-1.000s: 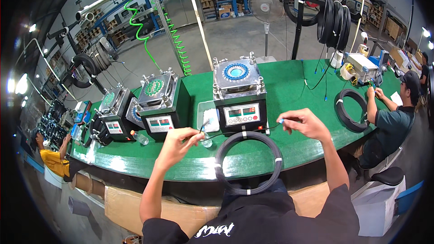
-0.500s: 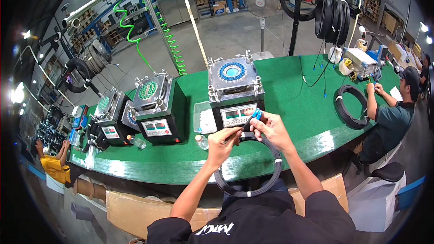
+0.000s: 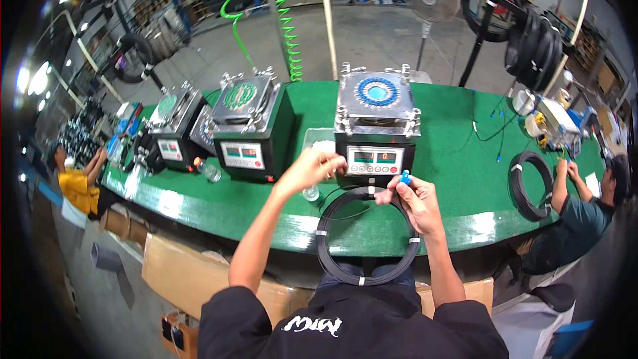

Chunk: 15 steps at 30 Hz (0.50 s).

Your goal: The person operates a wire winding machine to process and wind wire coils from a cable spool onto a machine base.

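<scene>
My right hand [image 3: 417, 205] pinches a blue fibre connector [image 3: 405, 177] between thumb and fingers. A coil of black cable [image 3: 323, 247], bound with white ties, lies at the table's front edge below both hands, partly hanging over my lap. Bent and slightly blurred, my left hand [image 3: 311, 171] is raised in front of a clear plastic box [image 3: 311, 135] with white pieces in it. Its fingers look drawn together; whatever is in them cannot be made out. Right behind the hands stands a black polishing machine [image 3: 375, 129] with a ring of blue connectors on top.
Two similar machines [image 3: 249, 123] [image 3: 174, 126] with green connector rings stand to the left. Small bottles [image 3: 310, 193] [image 3: 211, 173] stand or lie on the green tabletop [image 3: 458, 153]. Another cable coil [image 3: 517, 189] lies at the right beside a co-worker [image 3: 578, 226]; a second person [image 3: 78, 189] sits far left.
My left hand has left the connector and moved left and up to the plastic box. My right hand keeps the blue connector, a little lower. The whole view has shifted.
</scene>
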Tool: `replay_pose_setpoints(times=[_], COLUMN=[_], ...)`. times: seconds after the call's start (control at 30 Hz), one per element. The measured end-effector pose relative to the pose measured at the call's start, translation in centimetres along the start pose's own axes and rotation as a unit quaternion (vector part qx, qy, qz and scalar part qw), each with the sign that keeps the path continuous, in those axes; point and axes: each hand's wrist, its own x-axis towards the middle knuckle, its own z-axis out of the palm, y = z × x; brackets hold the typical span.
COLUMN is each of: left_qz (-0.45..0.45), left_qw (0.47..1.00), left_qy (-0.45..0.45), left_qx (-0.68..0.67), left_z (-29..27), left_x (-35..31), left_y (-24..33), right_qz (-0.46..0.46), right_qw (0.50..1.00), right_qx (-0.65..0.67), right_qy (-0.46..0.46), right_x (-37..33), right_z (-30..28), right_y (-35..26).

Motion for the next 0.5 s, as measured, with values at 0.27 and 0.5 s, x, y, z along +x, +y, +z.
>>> replay_pose_setpoints(times=[0.27, 0.5], left_qz=[-0.058, -0.17], left_qw=[0.97, 0.967], left_qy=[-0.033, -0.031], left_qx=[0.232, 0.186], left_z=[-2.2, 2.2], left_x=[6.6, 9.6], left_y=[-16.6, -20.3], right_qz=[0.101, 0.107], right_qw=[0.993, 0.991], right_qx=[-0.012, -0.066], right_qy=[-0.061, -0.042], right_x=[-0.1, -1.0], right_z=[0.0, -1.7], right_y=[0.1, -1.0])
